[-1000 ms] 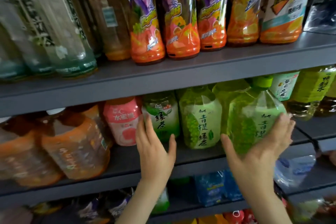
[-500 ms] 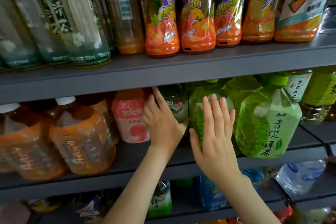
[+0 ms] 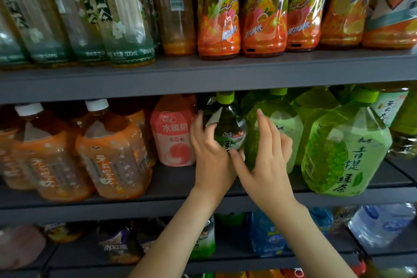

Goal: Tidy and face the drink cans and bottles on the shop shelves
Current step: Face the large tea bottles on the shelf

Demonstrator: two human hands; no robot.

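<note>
On the middle shelf stands a dark green tea bottle with a lime cap. My left hand grips its left side, thumb across the label. My right hand lies with straight fingers against the light green grape tea bottle just to the right, its thumb touching the dark bottle's base. A larger grape tea bottle stands further right at the shelf's front edge.
A pink peach drink bottle stands just left of my left hand, with orange tea bottles beyond it. The top shelf carries jasmine tea bottles and red iced tea bottles. Lower shelves hold water bottles.
My left hand went from lying flat near the dark green bottle to gripping it. My right hand left the large grape tea bottle and moved left onto the middle one.
</note>
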